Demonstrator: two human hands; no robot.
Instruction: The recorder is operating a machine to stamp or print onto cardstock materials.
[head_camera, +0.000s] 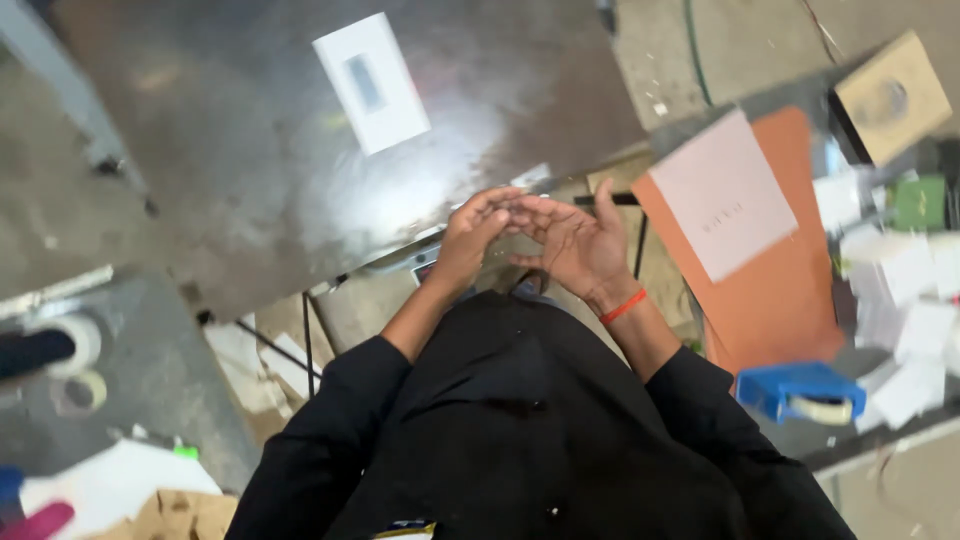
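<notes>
My two hands meet in front of my body, just below the near edge of a shiny metal table (280, 150). My left hand (470, 235) has its fingers curled against the palm of my right hand (575, 240), which is turned palm up with fingers apart. I cannot see anything held in either hand. An orange band (623, 306) circles my right wrist. A white rectangular box with a dark window (370, 82) lies on the metal table, well above my hands. Black sleeves cover both arms.
To the right lie an orange folder (790, 290) with a white sheet (722, 195) on it, a blue tape dispenser (800, 390), scattered white papers (905, 290) and a cardboard box (893, 95). At left a grey surface holds tape rolls (75, 345). Cardboard scraps lie below.
</notes>
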